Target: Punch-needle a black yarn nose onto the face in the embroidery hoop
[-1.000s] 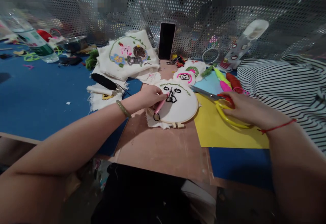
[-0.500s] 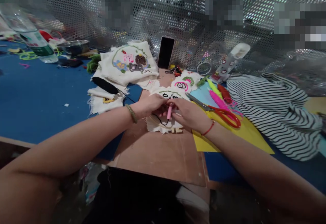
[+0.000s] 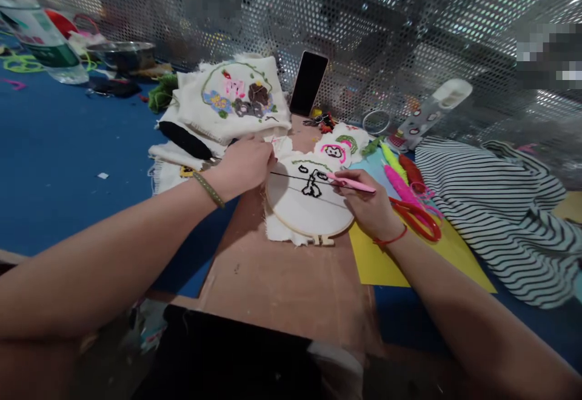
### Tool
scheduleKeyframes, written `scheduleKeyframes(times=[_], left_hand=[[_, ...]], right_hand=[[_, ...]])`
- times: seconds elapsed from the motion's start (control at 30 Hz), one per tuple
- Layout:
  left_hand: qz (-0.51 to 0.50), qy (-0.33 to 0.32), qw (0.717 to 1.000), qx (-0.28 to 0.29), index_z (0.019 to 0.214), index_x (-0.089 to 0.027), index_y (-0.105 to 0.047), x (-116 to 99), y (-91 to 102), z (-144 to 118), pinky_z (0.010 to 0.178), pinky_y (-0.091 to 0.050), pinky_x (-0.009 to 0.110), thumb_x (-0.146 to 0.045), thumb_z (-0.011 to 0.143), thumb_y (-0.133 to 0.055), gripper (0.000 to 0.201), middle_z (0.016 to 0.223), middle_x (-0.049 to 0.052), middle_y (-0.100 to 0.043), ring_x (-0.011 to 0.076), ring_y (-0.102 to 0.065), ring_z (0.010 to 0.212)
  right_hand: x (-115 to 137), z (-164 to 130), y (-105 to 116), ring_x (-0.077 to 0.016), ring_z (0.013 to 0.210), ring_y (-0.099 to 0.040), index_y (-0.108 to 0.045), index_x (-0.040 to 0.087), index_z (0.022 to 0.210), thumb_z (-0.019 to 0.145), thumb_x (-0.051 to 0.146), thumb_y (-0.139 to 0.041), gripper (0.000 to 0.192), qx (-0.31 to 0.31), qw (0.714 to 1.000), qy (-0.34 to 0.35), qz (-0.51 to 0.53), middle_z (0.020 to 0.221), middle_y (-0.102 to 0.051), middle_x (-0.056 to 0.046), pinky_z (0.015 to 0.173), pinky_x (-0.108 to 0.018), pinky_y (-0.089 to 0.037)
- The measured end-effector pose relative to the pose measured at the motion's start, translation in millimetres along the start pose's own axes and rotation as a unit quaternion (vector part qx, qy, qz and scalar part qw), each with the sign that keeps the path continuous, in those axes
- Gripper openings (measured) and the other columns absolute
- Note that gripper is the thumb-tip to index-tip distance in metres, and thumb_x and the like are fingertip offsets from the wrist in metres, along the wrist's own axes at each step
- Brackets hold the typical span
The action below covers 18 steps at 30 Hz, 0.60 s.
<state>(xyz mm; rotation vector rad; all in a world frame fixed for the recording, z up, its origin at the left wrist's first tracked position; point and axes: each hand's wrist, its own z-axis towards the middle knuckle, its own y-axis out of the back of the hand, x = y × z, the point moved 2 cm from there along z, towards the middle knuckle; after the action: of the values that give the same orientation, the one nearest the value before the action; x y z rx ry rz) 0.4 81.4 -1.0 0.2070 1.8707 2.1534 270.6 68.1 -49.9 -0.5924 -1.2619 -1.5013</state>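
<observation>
A round embroidery hoop (image 3: 313, 224) lies flat with white cloth stretched in it, bearing black looped outlines and a green stitched arc. My right hand (image 3: 370, 206) is closed around a pink punch needle (image 3: 357, 183), held almost level over the hoop's right part. Black yarn (image 3: 288, 176) runs taut across the cloth from the needle to my left hand (image 3: 248, 166). That hand is closed on the yarn beside the hoop's left edge; its fingertips are partly hidden. Behind my left wrist lies a black yarn bundle (image 3: 184, 139).
Red-handled scissors (image 3: 421, 221) lie on yellow paper (image 3: 377, 266) at right, by pink yarn (image 3: 400, 185) and striped fabric (image 3: 495, 206). Embroidered cloth (image 3: 191, 106), a phone (image 3: 309, 83) and a clear cup (image 3: 421, 115) stand or lie behind. A bottle (image 3: 50, 42) is at far left.
My hands were together over the hoop and have parted. The left moved left, the right moved right with the punch needle, and the black yarn is now stretched between them.
</observation>
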Motion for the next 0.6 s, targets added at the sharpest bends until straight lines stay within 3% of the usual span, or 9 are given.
scheduleKeyframes(times=[0.23, 0.6], left_hand=[[-0.012, 0.032, 0.998, 0.049, 0.111, -0.010, -0.074, -7.2, -11.1, 0.3, 0.092, -0.048, 0.036, -0.031, 0.100, -0.044, 0.039, 0.108, 0.018, -0.074, 0.0309, -0.064, 0.113], [-0.036, 0.033, 0.997, 0.058, 0.110, -0.011, -0.075, -6.2, -12.6, 1.3, 0.087, -0.051, 0.037, -0.030, 0.097, -0.043, 0.039, 0.107, 0.017, -0.075, 0.0317, -0.068, 0.107]], right_hand=[[10.0, -1.1, -1.9, -0.0208, 0.092, -0.074, -0.067, 0.024, 0.100, 0.085, 0.054, -0.073, 0.034, -0.029, 0.998, -0.030, 0.043, 0.100, -0.075, -0.006, 0.080, -0.038, -0.063], [6.9, 1.2, -0.5, -0.0201, 0.088, -0.073, -0.072, 0.024, 0.097, 0.081, 0.048, -0.078, 0.030, -0.029, 0.997, -0.033, 0.066, 0.099, -0.076, -0.005, 0.083, -0.039, -0.062]])
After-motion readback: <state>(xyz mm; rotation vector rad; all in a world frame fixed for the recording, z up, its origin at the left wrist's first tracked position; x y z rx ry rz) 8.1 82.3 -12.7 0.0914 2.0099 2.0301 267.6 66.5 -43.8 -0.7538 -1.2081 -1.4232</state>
